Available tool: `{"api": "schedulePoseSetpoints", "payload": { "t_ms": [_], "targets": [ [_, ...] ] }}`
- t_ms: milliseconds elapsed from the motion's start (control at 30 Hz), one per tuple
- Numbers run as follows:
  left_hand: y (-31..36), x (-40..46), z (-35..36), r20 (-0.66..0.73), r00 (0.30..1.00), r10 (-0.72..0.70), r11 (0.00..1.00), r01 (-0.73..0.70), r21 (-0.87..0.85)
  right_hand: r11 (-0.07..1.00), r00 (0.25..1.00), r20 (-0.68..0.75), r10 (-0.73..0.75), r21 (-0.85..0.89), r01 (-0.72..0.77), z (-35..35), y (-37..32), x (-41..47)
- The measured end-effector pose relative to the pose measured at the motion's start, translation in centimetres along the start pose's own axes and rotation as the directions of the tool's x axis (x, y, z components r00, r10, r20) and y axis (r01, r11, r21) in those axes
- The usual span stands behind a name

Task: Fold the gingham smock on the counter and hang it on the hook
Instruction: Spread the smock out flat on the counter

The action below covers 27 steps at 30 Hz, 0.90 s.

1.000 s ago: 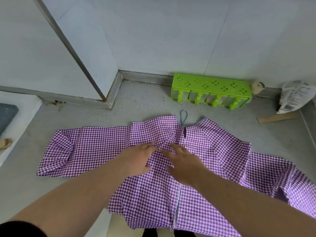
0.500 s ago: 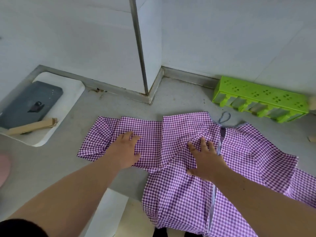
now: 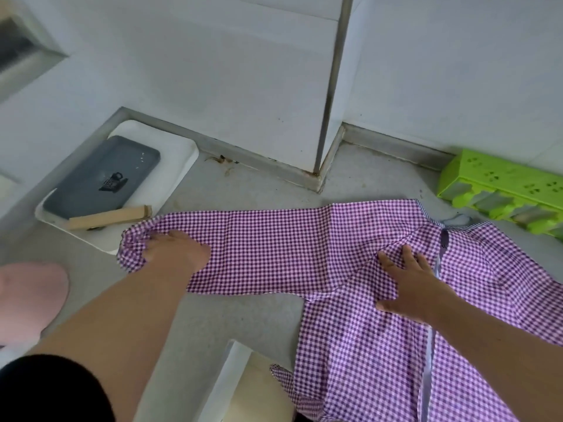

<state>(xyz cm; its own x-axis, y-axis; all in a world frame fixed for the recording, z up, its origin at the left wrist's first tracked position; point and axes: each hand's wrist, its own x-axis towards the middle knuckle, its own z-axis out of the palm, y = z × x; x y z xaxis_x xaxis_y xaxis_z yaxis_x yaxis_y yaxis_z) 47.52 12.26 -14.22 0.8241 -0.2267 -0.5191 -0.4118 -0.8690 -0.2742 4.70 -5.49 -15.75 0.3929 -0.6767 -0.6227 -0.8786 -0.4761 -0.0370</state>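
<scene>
Across the grey counter (image 3: 249,324), gingham smock (image 3: 359,303) spread flat, body draped over front edge, one sleeve (image 3: 259,248) laid out leftward. Compared with half a second ago: sleeve drawn out longer and flatter, left hand (image 3: 173,249) moved outward from mid-sleeve to cuff, view shifted left. Left hand now gripping bunched cuff fabric, fingers curled into it. Right hand (image 3: 405,284) unchanged in place, fingers splayed, palm pressing cloth just beside neck opening. Bare counter between sleeve and front edge; more bare surface behind sleeve up to wall corner. Cuff end touching or just overlapping white tray (image 3: 179,166) at left, which carries grey slab (image 3: 100,178) and wooden block (image 3: 109,217). Green rack (image 3: 502,184) near collar at right rear, apart from cloth. Pink object (image 3: 27,300) at far left edge.
</scene>
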Motion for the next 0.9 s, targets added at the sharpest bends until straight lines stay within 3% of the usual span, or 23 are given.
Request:
{"api": "schedulePoseSetpoints", "payload": {
  "t_ms": [67, 167, 233, 300, 367, 400, 467, 533, 633, 700, 800, 900],
  "targets": [
    [-0.8, 0.2, -0.5, -0.121, 0.991, 0.060, 0.993, -0.047, 0.109, 1.000, 1.000, -0.001, 0.008, -0.005, -0.008, 0.1, 0.1, 0.0],
    [1.6, -2.8, -0.2, -0.231, 0.869, 0.437, 0.897, -0.405, 0.175, 1.000, 1.000, -0.004, 0.001, -0.010, -0.001, 0.1, 0.0, 0.1],
    [5.0, -6.2, 0.5, -0.213, 0.716, 0.665, 0.745, -0.655, 0.127, 1.000, 1.000, -0.016, -0.016, -0.013, 0.015, 0.0, -0.2, 0.0],
    [9.1, -10.5, 1.7, -0.151, 0.486, 0.861, 0.506, -0.852, 0.138, 1.000, 1.000, -0.021, -0.019, -0.009, 0.019, -0.1, 0.0, -0.1],
    [11.9, -13.7, 3.4, -0.041, 0.300, 0.953, 0.302, -0.931, 0.206, 0.999, 0.998, -0.028, -0.052, 0.007, 0.052, -0.3, -0.1, -0.4],
    [13.2, -14.8, 4.3, 0.027, 0.270, 0.963, 0.256, -0.937, 0.239, 0.997, 0.997, -0.045, -0.061, 0.041, 0.063, -0.4, 0.4, -0.8],
    [14.2, -15.1, 5.7, 0.114, 0.329, 0.937, 0.286, -0.914, 0.287, 0.988, 0.993, -0.093, -0.072, 0.132, 0.084, -0.5, 0.9, -1.6],
    [15.1, -15.4, 6.3, 0.139, 0.383, 0.913, 0.314, -0.879, 0.360, 0.980, 0.987, -0.161, 0.008, 0.199, 0.024, -0.2, 2.8, -3.2],
    [15.5, -15.3, 5.5, 0.156, 0.470, 0.869, 0.362, -0.818, 0.447, 0.954, 0.942, -0.239, 0.234, 0.243, -0.175, 1.2, 5.7, -5.4],
    [16.5, -16.1, 4.8, 0.167, 0.499, 0.850, 0.346, -0.770, 0.537, 0.901, 0.894, -0.218, 0.391, 0.291, -0.323, 2.5, 8.2, -7.0],
    [18.7, -18.2, 4.5, 0.119, 0.436, 0.892, 0.288, -0.752, 0.593, 0.862, 0.904, -0.101, 0.415, 0.360, -0.356, 4.2, 10.9, -8.5],
    [21.8, -21.8, 5.3, 0.144, 0.248, 0.958, 0.145, -0.853, 0.501, 0.885, 0.943, -0.075, 0.324, 0.377, -0.274, 4.8, 12.4, -8.9]
  ]
}}
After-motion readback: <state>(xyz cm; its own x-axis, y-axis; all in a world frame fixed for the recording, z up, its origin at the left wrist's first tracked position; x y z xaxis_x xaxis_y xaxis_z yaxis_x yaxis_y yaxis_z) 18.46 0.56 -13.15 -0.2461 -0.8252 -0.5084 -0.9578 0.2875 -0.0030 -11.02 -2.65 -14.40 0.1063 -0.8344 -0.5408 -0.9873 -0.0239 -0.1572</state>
